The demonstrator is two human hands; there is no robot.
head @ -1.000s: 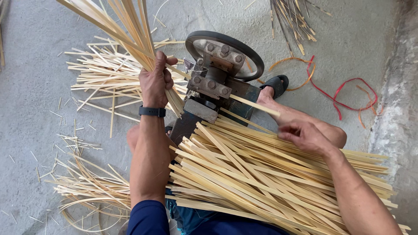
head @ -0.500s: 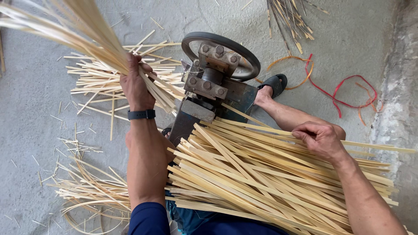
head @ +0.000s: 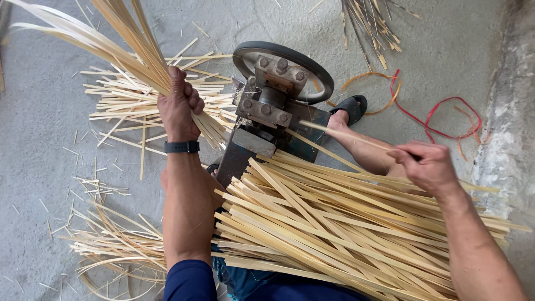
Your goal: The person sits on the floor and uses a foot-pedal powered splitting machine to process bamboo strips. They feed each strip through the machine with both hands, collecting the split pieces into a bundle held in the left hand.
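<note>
Pale bamboo strips held in both hands at a small metal splitting machine.

A fanned bundle of thin, pale yellow bamboo slivers (head: pixel 120 47) rises up-left from the left fist; one long flat bamboo strip (head: pixel 343 134), pinched at the right, slants toward the grey wheeled machine (head: pixel 273 95).

The strips in my left hand (head: pixel 177 108) are pale bamboo (head: pixel 120 47), dry and matt, thin enough to bend. The single strip (head: pixel 345 134) pinched in my right hand (head: pixel 426 166) looks the same, smooth-faced with a raw edge. The pile across my lap (head: pixel 345 228) is the same straw-coloured wood. The machine (head: pixel 267 108) is dull grey metal with worn bolts; its wheel (head: pixel 284 61) carries a black rubber rim. The floor (head: pixel 44 167) is rough concrete. My wristband (head: pixel 181 147) is matt black plastic.
</note>
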